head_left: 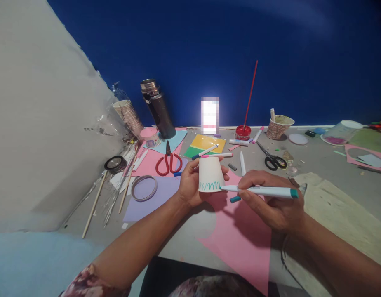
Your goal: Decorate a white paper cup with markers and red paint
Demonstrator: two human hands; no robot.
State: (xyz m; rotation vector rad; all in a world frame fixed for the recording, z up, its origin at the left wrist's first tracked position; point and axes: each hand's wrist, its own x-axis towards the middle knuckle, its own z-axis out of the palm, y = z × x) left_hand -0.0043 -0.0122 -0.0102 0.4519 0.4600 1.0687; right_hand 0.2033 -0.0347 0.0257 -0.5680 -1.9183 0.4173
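My left hand (189,185) is closed round an upside-down white paper cup (210,171), held just above the table. A teal squiggly line runs along the cup's rim edge. My right hand (271,198) pinches a white marker with a teal end (261,191), lying almost level, and its tip touches the cup by the squiggle. The marker's teal cap (235,199) lies on the pink paper (240,239) under my hands.
Red scissors (168,161), black scissors (272,160), tape rolls (144,188), loose markers (205,152), coloured sheets, a dark flask (158,108), stacked cups (128,115), a red paint pot with a stick (243,132) and a lit phone (209,116) crowd the table. Blue wall behind.
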